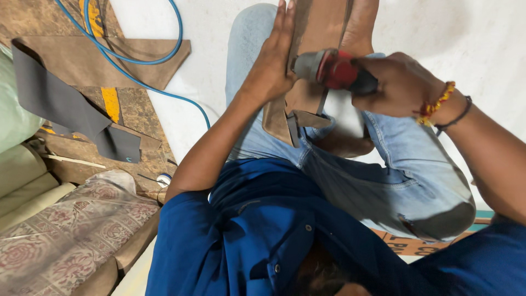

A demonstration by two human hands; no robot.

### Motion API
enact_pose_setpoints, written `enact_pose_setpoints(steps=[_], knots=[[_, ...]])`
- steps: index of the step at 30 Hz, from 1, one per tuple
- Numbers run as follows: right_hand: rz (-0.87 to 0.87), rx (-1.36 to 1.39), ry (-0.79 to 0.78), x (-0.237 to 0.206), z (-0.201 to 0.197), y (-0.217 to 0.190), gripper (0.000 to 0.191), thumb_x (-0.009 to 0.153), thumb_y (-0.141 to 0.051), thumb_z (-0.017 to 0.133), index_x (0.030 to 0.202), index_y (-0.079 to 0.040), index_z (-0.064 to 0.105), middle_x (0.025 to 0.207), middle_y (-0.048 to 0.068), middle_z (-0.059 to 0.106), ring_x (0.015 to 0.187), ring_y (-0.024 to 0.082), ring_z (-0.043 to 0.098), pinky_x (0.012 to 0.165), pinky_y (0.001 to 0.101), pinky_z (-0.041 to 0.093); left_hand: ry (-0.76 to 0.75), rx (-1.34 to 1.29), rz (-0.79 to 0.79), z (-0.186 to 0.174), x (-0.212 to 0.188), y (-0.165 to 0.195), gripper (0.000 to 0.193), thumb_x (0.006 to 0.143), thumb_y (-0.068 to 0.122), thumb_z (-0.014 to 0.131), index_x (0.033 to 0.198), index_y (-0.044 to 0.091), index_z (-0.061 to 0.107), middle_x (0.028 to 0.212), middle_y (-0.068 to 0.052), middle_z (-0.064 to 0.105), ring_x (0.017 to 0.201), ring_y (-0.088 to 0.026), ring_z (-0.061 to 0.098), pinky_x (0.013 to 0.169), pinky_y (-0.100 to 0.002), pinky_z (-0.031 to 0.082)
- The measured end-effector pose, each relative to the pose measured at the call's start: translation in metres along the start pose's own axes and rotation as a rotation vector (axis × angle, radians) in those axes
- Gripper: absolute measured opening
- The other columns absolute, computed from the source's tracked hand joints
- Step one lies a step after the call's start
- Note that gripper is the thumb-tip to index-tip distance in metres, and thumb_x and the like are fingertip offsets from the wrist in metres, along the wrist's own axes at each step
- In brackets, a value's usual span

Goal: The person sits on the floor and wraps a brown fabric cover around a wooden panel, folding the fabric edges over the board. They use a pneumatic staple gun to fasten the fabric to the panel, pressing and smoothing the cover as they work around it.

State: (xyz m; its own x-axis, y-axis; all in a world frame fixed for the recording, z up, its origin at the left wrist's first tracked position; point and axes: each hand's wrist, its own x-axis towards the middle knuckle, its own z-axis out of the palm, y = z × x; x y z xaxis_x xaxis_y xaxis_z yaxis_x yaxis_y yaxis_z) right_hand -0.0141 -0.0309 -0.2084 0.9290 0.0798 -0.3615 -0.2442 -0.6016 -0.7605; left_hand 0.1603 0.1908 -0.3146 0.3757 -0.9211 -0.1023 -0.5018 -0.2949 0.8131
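Pale floor [438, 27], blue hose [137, 59] looping (over brown sheets [82, 66]), patterned cushion [66, 235] lower corner.

Bare white floor [208, 82] lies open left of the knee, though the blue hose [143, 85] (looping) crosses it.

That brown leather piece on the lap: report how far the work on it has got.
Done: cut brown and dark grey sheets lie on the floor at left, by a blue hose. In hand: the left hand lies flat against the brown leather piece, while the right hand grips a red and grey power tool against it. Left: cannot tell; the worked surface is mostly hidden.
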Motion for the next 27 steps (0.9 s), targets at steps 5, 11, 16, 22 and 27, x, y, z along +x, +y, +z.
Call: enact_pose_setpoints(steps=[5, 11, 16, 22, 27], knots=[[0.189, -0.183, 0.158, -0.028, 0.012, 0.088, 0.061, 0.08, -0.023, 0.078, 0.136, -0.005, 0.06, 0.081, 0.023, 0.069, 0.077, 0.042, 0.07, 0.073, 0.0481, 0.056, -0.005, -0.014, -0.025, 0.004, 0.0, -0.007, 0.129, 0.079, 0.022, 0.097, 0.166, 0.006, 0.004, 0.173, -0.024, 0.003, 0.16, -0.044, 0.017, 0.131, -0.046, 0.029], [0.441, -0.452, 0.524, -0.111, 0.017, 0.177, 0.055, 0.095, -0.023, 0.073, 0.128, 0.013, 0.046, 0.096, 0.032, 0.065, 0.088, 0.05, 0.064, 0.081, 0.0572, 0.052, 0.041, -0.263, -0.016, 0.02, -0.017, -0.019, 0.103, 0.1, 0.038, 0.08, 0.168, 0.0, 0.012, 0.176, -0.024, 0.014, 0.166, -0.039, 0.017, 0.136, -0.043, 0.021], [0.568, -0.08, 0.685, -0.053, 0.041, 0.11, 0.053, 0.097, -0.038, 0.066, 0.129, 0.003, 0.054, 0.107, 0.021, 0.066, 0.096, 0.036, 0.065, 0.086, 0.048, 0.054, 0.131, -0.85, 0.035, 0.038, -0.105, 0.007, 0.107, 0.093, 0.042, 0.072, 0.169, -0.002, 0.011, 0.177, -0.022, 0.017, 0.166, -0.033, 0.018, 0.135, -0.039, 0.018], [-0.18, 1.694, 0.736, 0.125, 0.062, 0.015, 0.061, 0.103, -0.061, 0.047, 0.134, -0.009, 0.061, 0.112, 0.002, 0.065, 0.102, 0.013, 0.063, 0.093, 0.0342, 0.055, 0.139, -0.276, 0.042, 0.038, -0.105, 0.032, 0.113, 0.082, 0.024, 0.085, 0.166, 0.001, 0.012, 0.172, -0.026, 0.019, 0.162, -0.039, 0.022, 0.132, -0.043, 0.026], [-0.209, 1.863, 0.589, 0.115, 0.061, 0.012, 0.069, 0.1, -0.071, 0.05, 0.123, -0.008, 0.062, 0.101, 0.004, 0.064, 0.094, 0.017, 0.064, 0.083, 0.0373, 0.056, -0.024, -0.232, 0.14, 0.003, -0.058, 0.033, 0.113, 0.083, 0.019, 0.08, 0.165, -0.001, 0.005, 0.171, -0.027, 0.018, 0.161, -0.04, 0.021, 0.131, -0.043, 0.027]])
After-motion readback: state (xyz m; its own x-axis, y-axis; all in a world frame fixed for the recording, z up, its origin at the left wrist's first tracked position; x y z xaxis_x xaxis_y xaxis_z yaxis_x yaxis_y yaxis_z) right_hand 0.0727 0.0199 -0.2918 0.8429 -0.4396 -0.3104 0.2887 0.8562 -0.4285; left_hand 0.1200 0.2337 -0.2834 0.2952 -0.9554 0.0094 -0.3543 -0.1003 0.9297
